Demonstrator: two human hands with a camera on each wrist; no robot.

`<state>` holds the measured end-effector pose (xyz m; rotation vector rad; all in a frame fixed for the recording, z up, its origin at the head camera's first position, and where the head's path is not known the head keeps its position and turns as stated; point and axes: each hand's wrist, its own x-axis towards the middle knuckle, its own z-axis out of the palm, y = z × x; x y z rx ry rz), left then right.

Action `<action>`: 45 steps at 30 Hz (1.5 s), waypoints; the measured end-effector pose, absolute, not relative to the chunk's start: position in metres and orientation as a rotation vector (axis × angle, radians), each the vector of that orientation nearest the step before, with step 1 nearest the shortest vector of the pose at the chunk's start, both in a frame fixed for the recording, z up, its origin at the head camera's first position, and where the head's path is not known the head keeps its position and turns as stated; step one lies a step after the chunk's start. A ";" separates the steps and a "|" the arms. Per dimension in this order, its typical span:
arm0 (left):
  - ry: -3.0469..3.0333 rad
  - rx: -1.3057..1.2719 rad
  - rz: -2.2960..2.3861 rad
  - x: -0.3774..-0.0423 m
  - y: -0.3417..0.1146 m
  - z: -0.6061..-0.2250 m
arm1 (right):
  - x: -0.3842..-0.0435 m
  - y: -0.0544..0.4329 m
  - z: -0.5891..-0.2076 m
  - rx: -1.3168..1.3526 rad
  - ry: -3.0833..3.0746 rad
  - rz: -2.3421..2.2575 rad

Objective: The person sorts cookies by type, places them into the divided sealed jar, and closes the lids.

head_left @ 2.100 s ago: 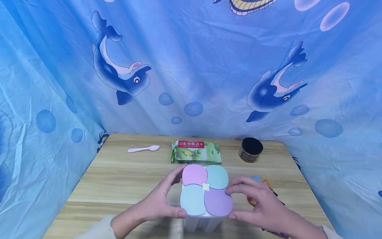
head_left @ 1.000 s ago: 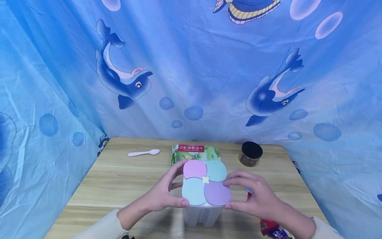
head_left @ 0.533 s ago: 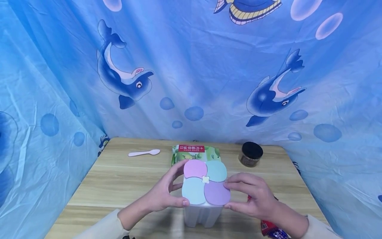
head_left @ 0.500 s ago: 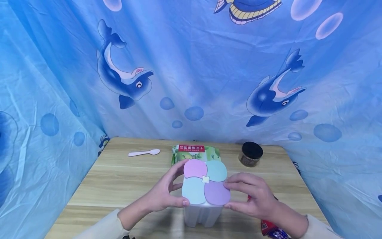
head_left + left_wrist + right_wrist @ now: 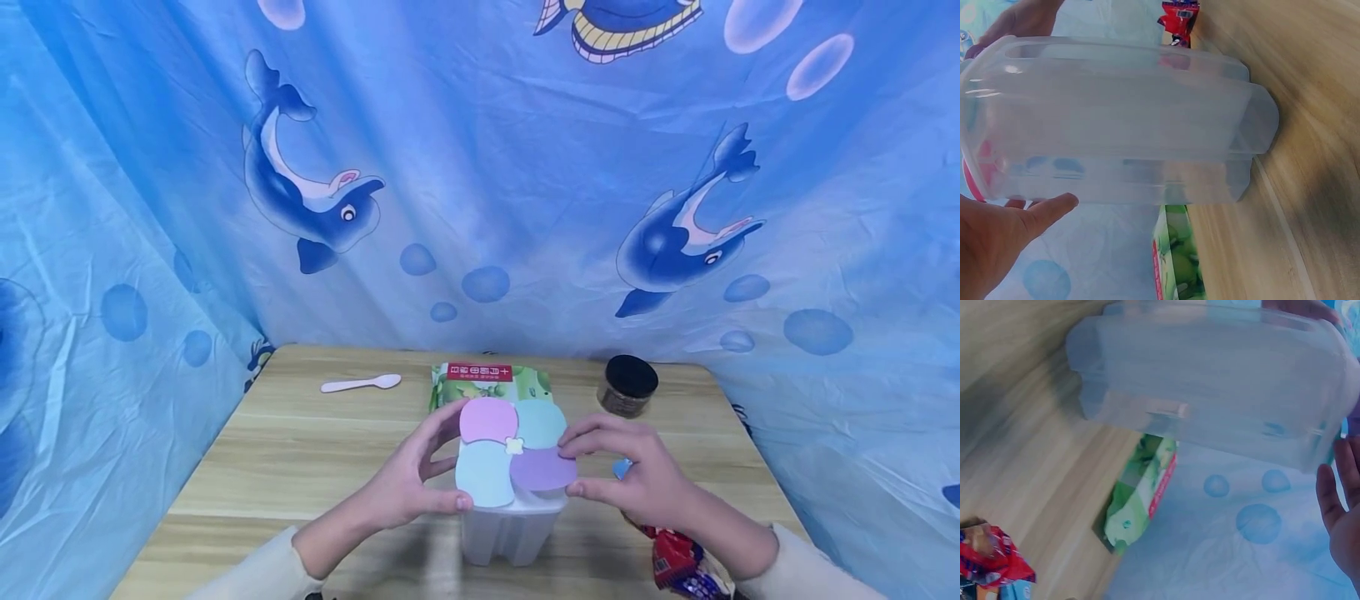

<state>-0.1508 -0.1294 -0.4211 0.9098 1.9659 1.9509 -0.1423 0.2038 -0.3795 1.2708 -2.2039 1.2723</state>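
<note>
A translucent, ribbed plastic canister [image 5: 504,533] stands upright on the wooden table, topped by four petal-shaped flaps in pink, mint, pale blue and purple. My left hand [image 5: 405,483] holds its upper left side, thumb at the near corner and fingers along the far left; in the left wrist view a finger lies against the canister wall [image 5: 1116,125]. At the right rim, my right hand [image 5: 637,467] pinches the purple flap [image 5: 543,469] between fingers and thumb. That flap sits out of line, baring white rim below it. The canister looks see-through, with no contents visible.
Behind the canister lies a green packet [image 5: 491,383]. A pale pink spoon [image 5: 362,383] rests at the back left, and a black-lidded jar [image 5: 628,385] stands back right. Red and other coloured snack wrappers [image 5: 678,562] lie under my right forearm. A blue dolphin-print curtain [image 5: 480,167] encloses the table.
The purple flap has shifted up and away from its near edge, uncovering the white rim, as my right hand moved slightly. My left hand keeps its hold on the canister.
</note>
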 end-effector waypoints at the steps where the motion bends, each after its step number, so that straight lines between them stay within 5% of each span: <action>1: 1.969 0.912 1.951 -0.151 -0.129 -0.421 | -0.143 0.204 -0.377 1.266 -2.221 1.276; 21: 2.217 0.942 1.718 -0.150 -0.134 -0.408 | -0.169 0.184 -0.343 1.188 -2.383 1.401; 34: 2.468 1.137 1.819 -0.137 -0.118 -0.358 | -0.174 0.185 -0.338 1.231 -2.338 1.428; 45: 2.468 0.831 1.707 -0.124 -0.091 -0.329 | -0.175 0.185 -0.332 1.193 -2.391 1.409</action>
